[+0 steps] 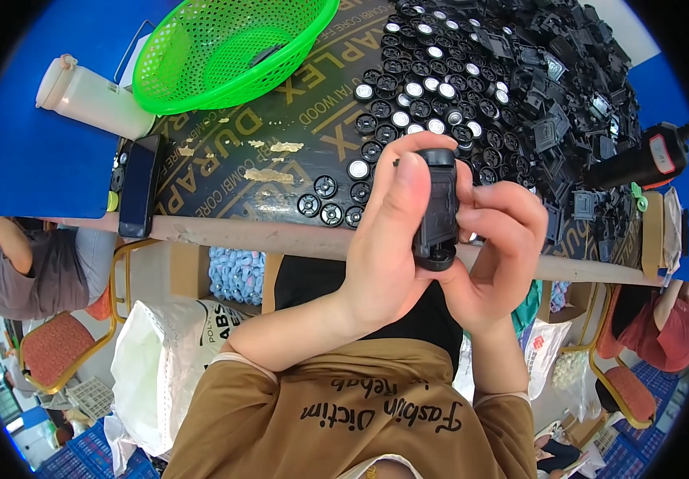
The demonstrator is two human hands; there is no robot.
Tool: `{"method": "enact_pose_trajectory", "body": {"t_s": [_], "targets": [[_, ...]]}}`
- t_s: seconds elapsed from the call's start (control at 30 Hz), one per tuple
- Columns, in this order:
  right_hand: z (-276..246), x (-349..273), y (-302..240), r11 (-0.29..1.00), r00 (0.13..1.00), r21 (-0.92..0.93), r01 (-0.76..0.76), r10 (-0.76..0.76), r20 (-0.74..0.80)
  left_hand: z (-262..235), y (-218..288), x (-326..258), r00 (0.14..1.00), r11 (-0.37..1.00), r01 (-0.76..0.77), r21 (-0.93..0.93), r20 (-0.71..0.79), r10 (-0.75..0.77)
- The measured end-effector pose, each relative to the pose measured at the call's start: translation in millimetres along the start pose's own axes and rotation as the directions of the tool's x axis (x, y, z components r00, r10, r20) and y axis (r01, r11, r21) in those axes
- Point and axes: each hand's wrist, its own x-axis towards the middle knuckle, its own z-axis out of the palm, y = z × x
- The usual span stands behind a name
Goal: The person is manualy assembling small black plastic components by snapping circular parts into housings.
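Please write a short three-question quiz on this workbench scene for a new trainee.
1. True or false: the black plastic part is held by both the left hand and the right hand.
2. Which lies nearest the table's front edge at the left? A) green basket B) dark phone C) white bottle
3. Fill in: the loose black wheels lie on the table ____ the hands, next to a heap of black parts.

Key: 1 true; 2 B; 3 beyond.
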Motion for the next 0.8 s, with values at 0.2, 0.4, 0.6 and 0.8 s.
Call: {"method": "enact_pose_trajectory", "body": {"t_s": [0.2, 0.4, 0.6, 0.8], "targets": [[5.2, -5.4, 1.2, 0.958, 0.992, 0.257, -0.126, 0.129, 0.004, -4.2, -10.1, -7.5, 0.989, 0.986, -0.134, 0.099, -0.044, 0.139], [8.7, 7.0, 3.1, 0.953, 0.991, 0.271, -0.135, 0.131, 0.031, -12.2, 3.2, -0.8, 0.96, 0.906, -0.274, 0.323, 0.15, 0.237], [-53.5, 14.7, 34.9, 0.849, 0.941, -0.516, -0.116, 0.26, 0.215, -34.3, 136.1, 86.0, 0.617, -0.188, -0.46, 0.868, 0.465, 0.636], [-70.7, -2.0, 44.1, 0.738, 0.891, -0.654, -0.165, 0.397, 0.223, -34.2, 129.5, 84.1, 0.574, -0.66, -0.426, 0.619, 0.749, 0.332]]}}
